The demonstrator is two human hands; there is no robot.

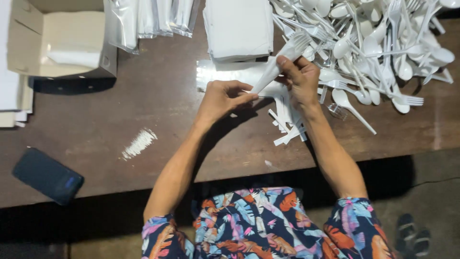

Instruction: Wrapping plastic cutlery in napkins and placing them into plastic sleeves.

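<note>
Both hands worked a plastic fork in a white wrapper [275,72] | left hand [223,98] pinched the lower end, right hand [302,79] clasped the upper | long axis slanted up-right toward the cutlery pile [383,43] | bare brown table [158,105] lay leftward; napkin stack [239,29] sat behind.

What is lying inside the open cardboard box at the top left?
Inside the cardboard box only a pale folded sheet shows; the near wall hides the rest of its floor.

Brown table [158,103]: cutlery [383,43], napkins [239,29], phone [48,175].
</note>
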